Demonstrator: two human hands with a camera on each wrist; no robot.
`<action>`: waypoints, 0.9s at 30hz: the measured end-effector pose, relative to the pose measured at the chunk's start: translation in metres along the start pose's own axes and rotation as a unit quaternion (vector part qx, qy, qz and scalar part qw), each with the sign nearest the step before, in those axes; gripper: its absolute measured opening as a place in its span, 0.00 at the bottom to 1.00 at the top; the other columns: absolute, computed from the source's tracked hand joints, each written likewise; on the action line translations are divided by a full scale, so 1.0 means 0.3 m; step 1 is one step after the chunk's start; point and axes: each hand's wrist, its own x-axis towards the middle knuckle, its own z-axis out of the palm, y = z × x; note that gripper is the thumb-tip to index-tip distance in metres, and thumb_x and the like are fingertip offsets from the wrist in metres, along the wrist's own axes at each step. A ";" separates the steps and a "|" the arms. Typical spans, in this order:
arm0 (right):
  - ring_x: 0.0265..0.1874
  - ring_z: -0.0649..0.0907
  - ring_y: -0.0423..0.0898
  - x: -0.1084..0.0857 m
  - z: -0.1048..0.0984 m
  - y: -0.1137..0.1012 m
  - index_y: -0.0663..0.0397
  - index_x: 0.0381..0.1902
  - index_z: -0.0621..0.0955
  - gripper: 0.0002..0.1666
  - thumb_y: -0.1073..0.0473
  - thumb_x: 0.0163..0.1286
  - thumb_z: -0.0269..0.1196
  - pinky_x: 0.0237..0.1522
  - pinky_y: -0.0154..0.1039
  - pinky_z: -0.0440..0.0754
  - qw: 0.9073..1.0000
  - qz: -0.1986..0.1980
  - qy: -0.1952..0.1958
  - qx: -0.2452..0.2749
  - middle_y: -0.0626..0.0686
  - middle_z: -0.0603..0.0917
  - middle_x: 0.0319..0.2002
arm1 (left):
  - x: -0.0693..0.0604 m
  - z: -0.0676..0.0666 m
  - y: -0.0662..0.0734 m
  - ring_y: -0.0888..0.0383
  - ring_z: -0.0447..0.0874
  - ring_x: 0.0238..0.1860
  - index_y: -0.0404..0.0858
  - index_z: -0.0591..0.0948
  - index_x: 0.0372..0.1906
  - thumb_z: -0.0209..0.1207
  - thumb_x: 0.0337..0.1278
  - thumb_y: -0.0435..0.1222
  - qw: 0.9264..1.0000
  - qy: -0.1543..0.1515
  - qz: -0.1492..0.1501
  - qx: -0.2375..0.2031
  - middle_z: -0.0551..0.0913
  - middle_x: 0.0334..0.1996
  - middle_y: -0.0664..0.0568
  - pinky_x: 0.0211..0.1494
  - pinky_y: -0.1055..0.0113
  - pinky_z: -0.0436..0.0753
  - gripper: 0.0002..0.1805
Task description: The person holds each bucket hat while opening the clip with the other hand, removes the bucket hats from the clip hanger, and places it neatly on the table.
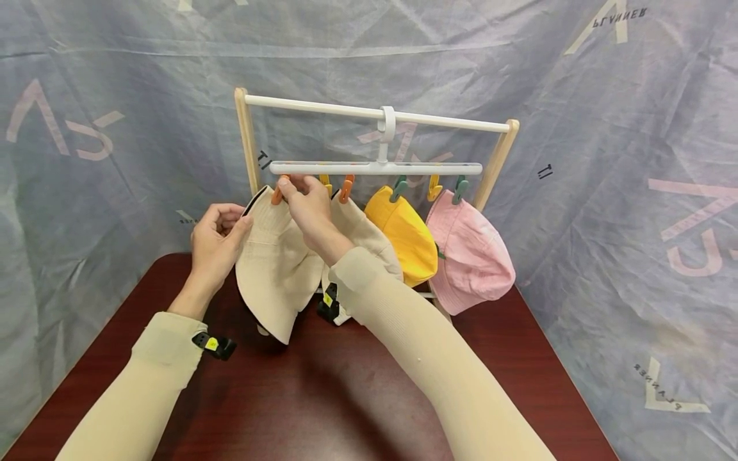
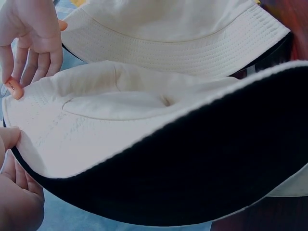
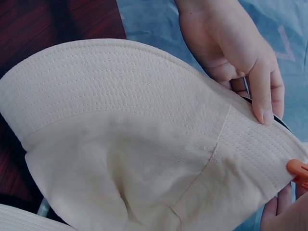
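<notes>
A cream bucket hat (image 1: pixel 268 256) with a black underside hangs at the left of a white clip hanger (image 1: pixel 328 168). My left hand (image 1: pixel 214 246) pinches its brim edge between thumb and fingers, as the right wrist view also shows. At the top of that brim, my right hand (image 1: pixel 311 208) pinches an orange clip (image 1: pixel 277 194). The clip's tip lies over the brim in the left wrist view. Beside it hangs a second cream hat (image 1: pixel 369 237) under another orange clip (image 1: pixel 346 189), partly hidden by my right wrist.
A yellow hat (image 1: pixel 403 234) and a pink hat (image 1: pixel 469 256) hang further right from green clips. Yellow clips (image 1: pixel 434 187) are on the hanger too. The hanger hooks onto a rack's white rail (image 1: pixel 311 105). Below is a dark red table (image 1: pixel 277 397); grey cloth (image 1: pixel 115 192) surrounds it.
</notes>
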 end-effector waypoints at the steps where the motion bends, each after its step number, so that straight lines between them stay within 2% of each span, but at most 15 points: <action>1: 0.40 0.82 0.37 -0.001 0.000 -0.001 0.61 0.54 0.86 0.13 0.58 0.81 0.64 0.46 0.28 0.81 1.000 -0.002 0.001 0.003 0.48 0.86 0.35 | 0.000 0.000 0.000 0.64 0.78 0.38 0.34 0.84 0.55 0.70 0.69 0.37 1.000 0.001 0.001 0.001 0.83 0.37 0.62 0.42 0.74 0.75 0.16; 6: 0.36 0.82 0.37 -0.002 0.003 -0.001 0.64 0.54 0.85 0.14 0.59 0.80 0.64 0.43 0.28 0.81 1.000 -0.014 0.002 0.004 0.49 0.85 0.32 | -0.001 0.001 0.001 0.64 0.78 0.37 0.33 0.84 0.54 0.70 0.69 0.37 1.000 0.007 0.003 -0.002 0.83 0.36 0.62 0.41 0.74 0.75 0.15; 13: 0.36 0.83 0.40 -0.004 0.001 0.002 0.65 0.55 0.85 0.14 0.61 0.81 0.63 0.47 0.32 0.84 1.000 -0.013 0.001 0.015 0.48 0.84 0.34 | -0.005 -0.001 0.000 0.65 0.78 0.35 0.32 0.85 0.53 0.71 0.67 0.34 1.000 0.015 0.005 -0.012 0.84 0.35 0.62 0.39 0.75 0.75 0.15; 17: 0.35 0.83 0.39 -0.006 0.005 0.003 0.64 0.56 0.85 0.14 0.61 0.80 0.63 0.44 0.32 0.83 1.000 -0.015 0.005 0.014 0.47 0.84 0.34 | -0.011 -0.009 0.007 0.65 0.78 0.35 0.31 0.85 0.52 0.71 0.67 0.34 1.000 0.015 0.005 -0.015 0.84 0.35 0.63 0.39 0.75 0.75 0.15; 20: 0.34 0.82 0.38 -0.008 0.007 0.002 0.59 0.56 0.86 0.13 0.61 0.80 0.64 0.41 0.30 0.81 1.000 -0.017 0.011 0.006 0.47 0.85 0.34 | -0.016 -0.019 0.014 0.65 0.78 0.35 0.31 0.85 0.52 0.71 0.67 0.34 1.000 0.018 0.002 -0.016 0.84 0.35 0.63 0.39 0.75 0.75 0.15; 27: 0.37 0.82 0.37 -0.012 0.008 -0.006 0.56 0.55 0.86 0.12 0.58 0.81 0.64 0.40 0.28 0.78 1.000 -0.001 0.015 -0.026 0.50 0.86 0.32 | -0.026 -0.046 0.022 0.65 0.79 0.37 0.32 0.84 0.53 0.71 0.67 0.34 1.000 0.021 -0.008 -0.013 0.84 0.36 0.63 0.41 0.75 0.76 0.15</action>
